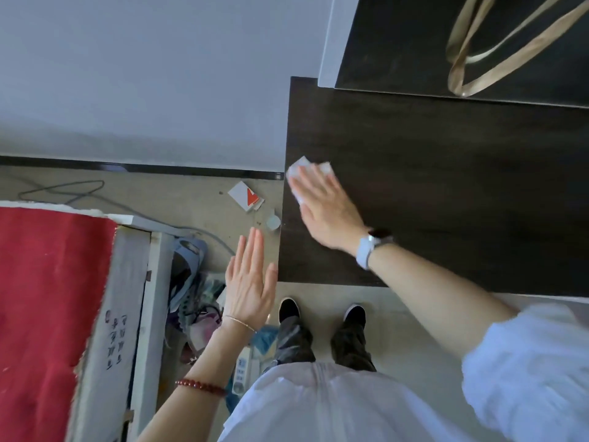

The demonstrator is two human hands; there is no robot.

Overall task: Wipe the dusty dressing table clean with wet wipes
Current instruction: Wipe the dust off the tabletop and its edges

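Pressing flat, the right hand is laid with straight fingers on a white wet wipe at the dressing table top's left edge; the left hand is held open, empty, beside that edge.

The dark table lies bare right of the wiping hand; tan straps block the raised back shelf.

Two hands, left hand and right hand; one wipe; one dressing table.

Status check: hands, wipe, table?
Right hand flat, pressing wet wipe near dressing table left edge. Left hand open, off table. Nothing blocking.
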